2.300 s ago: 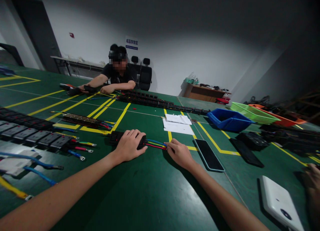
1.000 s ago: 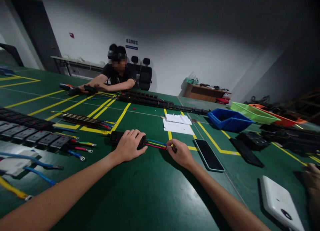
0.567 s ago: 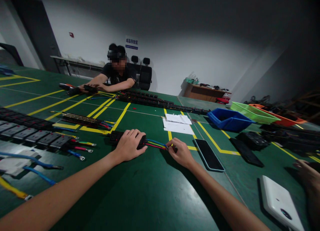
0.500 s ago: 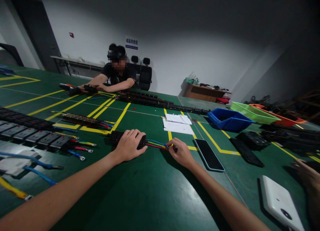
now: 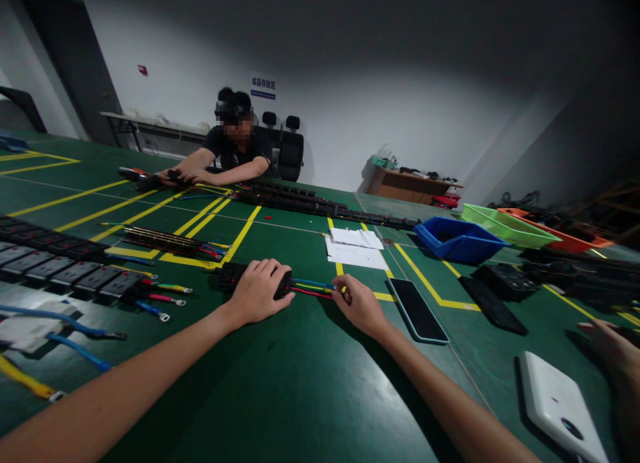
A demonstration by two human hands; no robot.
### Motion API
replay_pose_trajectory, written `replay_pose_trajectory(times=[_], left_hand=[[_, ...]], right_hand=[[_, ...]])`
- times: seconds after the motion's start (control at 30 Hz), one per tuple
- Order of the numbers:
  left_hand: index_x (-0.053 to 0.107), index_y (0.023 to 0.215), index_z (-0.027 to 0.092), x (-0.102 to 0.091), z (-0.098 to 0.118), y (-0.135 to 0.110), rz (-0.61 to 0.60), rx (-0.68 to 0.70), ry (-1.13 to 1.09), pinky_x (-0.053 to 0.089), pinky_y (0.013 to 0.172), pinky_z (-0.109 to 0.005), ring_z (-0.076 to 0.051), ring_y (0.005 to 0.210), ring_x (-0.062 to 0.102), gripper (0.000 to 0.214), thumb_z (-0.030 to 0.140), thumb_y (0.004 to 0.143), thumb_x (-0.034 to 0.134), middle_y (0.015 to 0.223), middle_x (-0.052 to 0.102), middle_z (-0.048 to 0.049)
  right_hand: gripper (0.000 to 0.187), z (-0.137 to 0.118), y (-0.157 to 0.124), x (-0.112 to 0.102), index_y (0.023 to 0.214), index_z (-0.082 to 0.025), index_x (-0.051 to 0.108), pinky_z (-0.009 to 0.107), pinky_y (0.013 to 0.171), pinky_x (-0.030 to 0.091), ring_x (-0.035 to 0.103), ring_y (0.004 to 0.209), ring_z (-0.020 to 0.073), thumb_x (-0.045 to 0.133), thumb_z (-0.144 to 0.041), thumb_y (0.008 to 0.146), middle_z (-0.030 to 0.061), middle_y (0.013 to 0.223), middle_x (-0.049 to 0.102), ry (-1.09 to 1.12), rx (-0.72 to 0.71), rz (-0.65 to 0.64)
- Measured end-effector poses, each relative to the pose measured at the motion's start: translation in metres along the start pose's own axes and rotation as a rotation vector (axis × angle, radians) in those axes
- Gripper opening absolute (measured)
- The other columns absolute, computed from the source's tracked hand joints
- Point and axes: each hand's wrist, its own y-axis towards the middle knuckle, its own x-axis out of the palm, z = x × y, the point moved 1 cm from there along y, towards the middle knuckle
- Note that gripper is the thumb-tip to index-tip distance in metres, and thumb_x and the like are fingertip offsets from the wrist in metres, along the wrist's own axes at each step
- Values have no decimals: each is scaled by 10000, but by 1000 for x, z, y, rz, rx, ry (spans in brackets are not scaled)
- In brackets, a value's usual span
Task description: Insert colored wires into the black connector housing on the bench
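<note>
The black socket block [image 5: 231, 274] lies on the green table [image 5: 300, 376] under your left hand [image 5: 260, 291], which grips its right end, and its blue, yellow and red wires [image 5: 311, 289] run across to your right hand [image 5: 359, 304] – thumb and fingertips pinching their ends. Near your right wrist lies a phone [image 5: 419, 311]; beyond it stand a blue bin [image 5: 465, 255] – too dark inside to make out – a light-green basket [image 5: 520, 233] and an orange bin [image 5: 583, 241] with dark items in it.

Phone [image 5: 419, 311] right of wires [image 5: 311, 293], papers [image 5: 356, 253] farther back, socket strips [image 5: 73, 277] left.
</note>
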Motion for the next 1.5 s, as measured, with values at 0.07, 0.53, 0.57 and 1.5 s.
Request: replay_pose_trajectory(times=[0.07, 0.53, 0.57, 1.5], left_hand=[[578, 1236, 184, 0, 0, 0, 1, 0, -3, 425, 894, -437, -275, 1001, 565, 477, 510, 888, 581, 1104, 615, -106], [584, 1221, 180, -1, 0, 0, 9, 5, 2, 430, 889, -438, -279, 1003, 563, 462, 503, 890, 585, 1101, 618, -110], [584, 1223, 182, -1, 0, 0, 10, 4, -4, 430, 891, -437, -278, 1005, 564, 464, 505, 890, 585, 1103, 618, -110], [633, 1179, 191, -7, -3, -5, 60, -61, -85, 407, 950, -468, -278, 1043, 552, 368, 304, 834, 569, 1101, 621, -100]], right_hand=[[182, 2, 1, 0, 1099, -220, 564, 273, 658, 454, 598, 702, 150, 508, -270, 932, 34, 954, 654, 15, 4, 40], [195, -8, -5, -4, 1033, -232, 674, 256, 596, 390, 570, 677, 135, 501, -263, 948, 37, 954, 624, -239, -18, 47], [210, -8, -5, -4, 1073, -235, 672, 255, 590, 388, 572, 680, 136, 506, -268, 949, 39, 966, 626, -251, -8, 37], [98, -9, -6, -1, 910, -218, 526, 263, 580, 320, 565, 582, 149, 479, -297, 945, -1, 752, 653, -161, -4, 26]])
